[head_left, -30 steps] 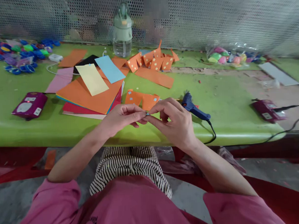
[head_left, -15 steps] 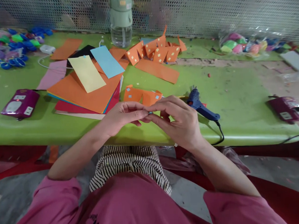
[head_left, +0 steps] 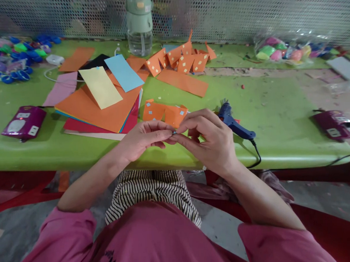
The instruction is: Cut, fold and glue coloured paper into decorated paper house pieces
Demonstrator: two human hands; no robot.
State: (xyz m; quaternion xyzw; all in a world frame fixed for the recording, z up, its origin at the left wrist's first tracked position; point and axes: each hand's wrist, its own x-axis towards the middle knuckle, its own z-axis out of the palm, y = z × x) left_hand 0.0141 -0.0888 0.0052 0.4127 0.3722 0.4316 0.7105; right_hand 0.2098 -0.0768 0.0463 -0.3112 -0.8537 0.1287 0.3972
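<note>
My left hand (head_left: 148,139) and my right hand (head_left: 211,139) meet over the table's front part, thumbs and forefingers pinched together. Between their fingertips shows a tiny light-blue piece (head_left: 174,133), probably paper; fingers cover most of it. Just beyond the hands lies a folded orange paper cutout (head_left: 159,110) dotted with small pale-blue squares. To the right of my right hand rests a dark blue glue gun (head_left: 235,123), its cord running off the front edge.
A stack of coloured paper (head_left: 95,111) carries a yellow sheet (head_left: 100,88) and a blue sheet (head_left: 123,72). Behind stand spotted orange paper shapes (head_left: 185,61) and a water bottle (head_left: 140,28). Purple power sockets (head_left: 24,123) sit left, with another (head_left: 337,126) right.
The hands stay pinched together at nearly the same spot, with a slight shift of the fingertips on the tiny blue piece. The whole view has moved a little.
</note>
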